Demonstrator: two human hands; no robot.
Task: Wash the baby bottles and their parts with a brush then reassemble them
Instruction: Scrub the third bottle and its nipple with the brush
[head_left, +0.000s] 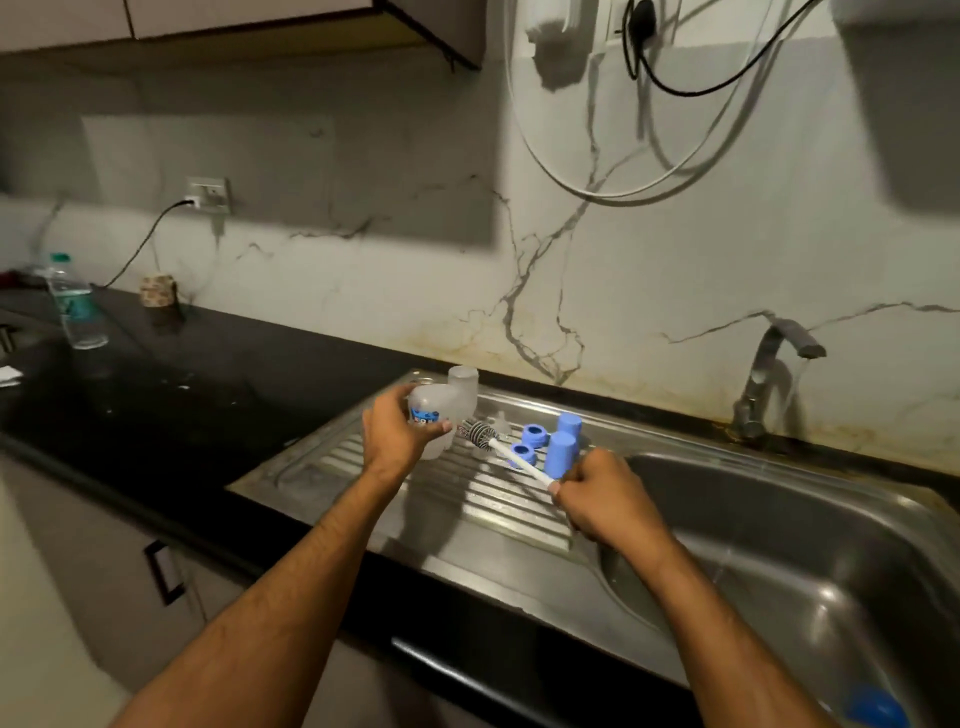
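My left hand (397, 434) grips a clear baby bottle (434, 410) with a blue print, held over the steel drainboard (493, 499). My right hand (605, 496) holds the white handle of a bottle brush (480, 434), whose bristle head sits just outside the bottle's mouth. A second clear bottle (464, 382) stands behind the first. Two blue caps (563, 449) stand upright on the drainboard, with two blue screw rings (535, 435) and a clear teat (501, 420) beside them.
The sink basin (805, 561) lies to the right, with a blue object (878, 709) at its lower edge. A tap (769, 379) stands behind it. A black counter (156, 384) at the left carries a plastic water bottle (75, 301) and a small patterned object (158, 291).
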